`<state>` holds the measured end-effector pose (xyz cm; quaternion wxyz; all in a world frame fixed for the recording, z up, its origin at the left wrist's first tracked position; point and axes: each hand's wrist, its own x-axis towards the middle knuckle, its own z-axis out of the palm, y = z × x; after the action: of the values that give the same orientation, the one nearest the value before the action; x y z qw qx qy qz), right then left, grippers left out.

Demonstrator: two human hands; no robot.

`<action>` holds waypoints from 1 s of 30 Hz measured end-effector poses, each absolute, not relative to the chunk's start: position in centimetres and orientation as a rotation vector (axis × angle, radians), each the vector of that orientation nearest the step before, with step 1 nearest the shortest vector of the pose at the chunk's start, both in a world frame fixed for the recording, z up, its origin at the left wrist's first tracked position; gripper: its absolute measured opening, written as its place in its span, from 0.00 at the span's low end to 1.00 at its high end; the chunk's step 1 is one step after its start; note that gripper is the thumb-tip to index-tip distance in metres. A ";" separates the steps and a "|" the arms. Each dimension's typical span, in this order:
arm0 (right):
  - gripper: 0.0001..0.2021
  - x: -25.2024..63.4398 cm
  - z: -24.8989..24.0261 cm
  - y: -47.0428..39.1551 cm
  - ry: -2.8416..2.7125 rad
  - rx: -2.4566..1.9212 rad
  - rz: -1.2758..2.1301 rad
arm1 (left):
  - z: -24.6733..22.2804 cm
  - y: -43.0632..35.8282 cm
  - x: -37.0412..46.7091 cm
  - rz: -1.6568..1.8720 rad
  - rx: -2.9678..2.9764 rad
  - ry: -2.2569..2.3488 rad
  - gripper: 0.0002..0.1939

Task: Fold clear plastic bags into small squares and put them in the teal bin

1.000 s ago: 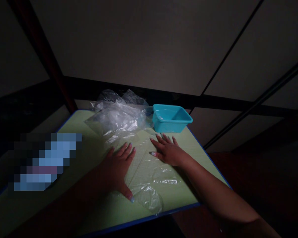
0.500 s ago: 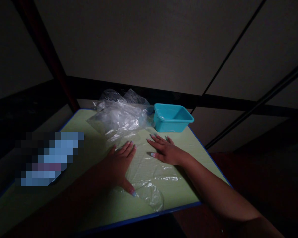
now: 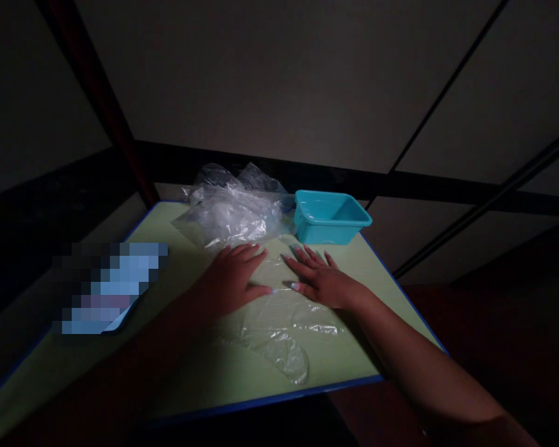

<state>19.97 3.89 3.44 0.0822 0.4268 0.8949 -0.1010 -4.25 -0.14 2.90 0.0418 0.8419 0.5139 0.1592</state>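
A thin clear plastic piece [image 3: 279, 338] lies flat and wrinkled on the table. One rounded lobe at its near end resembles part of a disposable glove, though I cannot tell for sure. My left hand [image 3: 233, 279] is open over its far left part, fingertips close to the crumpled clear plastic [image 3: 237, 217] heaped at the back. To the right, my right hand [image 3: 328, 282] rests palm down on the far part of the sheet with fingers spread. Neither hand grips anything.
A turquoise plastic tub [image 3: 333, 233] stands at the back right, beside the heap. On the left lies a phone-like device [image 3: 121, 285] with a blurred-out screen. The pale green table [image 3: 186, 379] has a blue edge and stands against a panelled wall [image 3: 261, 81].
My left hand has slid forward over the plastic toward the heap, uncovering the near lobe. My right hand stays about where it was, and the view has shifted slightly.
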 end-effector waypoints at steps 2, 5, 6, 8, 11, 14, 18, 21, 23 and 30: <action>0.34 19.9 3.6 3.5 2.696 1.250 -0.306 | 3.1 0.2 -4.4 0.729 2.518 1.573 0.23; 0.37 19.7 3.5 2.8 2.749 1.145 -0.382 | 3.4 0.6 -4.8 0.969 2.272 1.639 0.17; 0.39 19.6 3.4 2.5 2.754 1.095 -0.426 | 3.4 0.8 -5.0 1.008 2.176 1.657 0.17; 0.41 19.3 3.3 1.9 2.740 0.998 -0.502 | 3.1 1.3 -5.5 1.049 2.003 1.685 0.19; 0.43 18.9 3.2 1.3 2.721 0.931 -0.555 | 2.2 2.2 -6.2 1.089 1.829 1.710 0.21; 0.42 18.8 3.4 1.2 2.712 0.925 -0.576 | 1.3 2.8 -6.6 1.038 1.876 1.741 0.23; 0.43 18.9 3.6 1.2 2.738 0.940 -0.599 | 1.6 2.5 -6.7 0.961 2.028 1.804 0.21; 0.42 19.0 3.7 1.1 2.768 0.945 -0.647 | 2.7 2.1 -7.0 0.901 2.165 1.895 0.17; 0.42 19.1 3.7 1.1 2.778 0.939 -0.663 | 3.3 2.0 -7.4 0.852 2.252 1.925 0.16; 0.42 19.2 4.0 1.2 2.781 0.939 -0.614 | 2.1 2.6 -7.4 0.579 2.479 1.599 0.21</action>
<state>19.18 1.18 3.99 0.0711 0.3124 0.9250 -0.2043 -7.45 2.63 2.15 0.0675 0.8228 0.5306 0.1923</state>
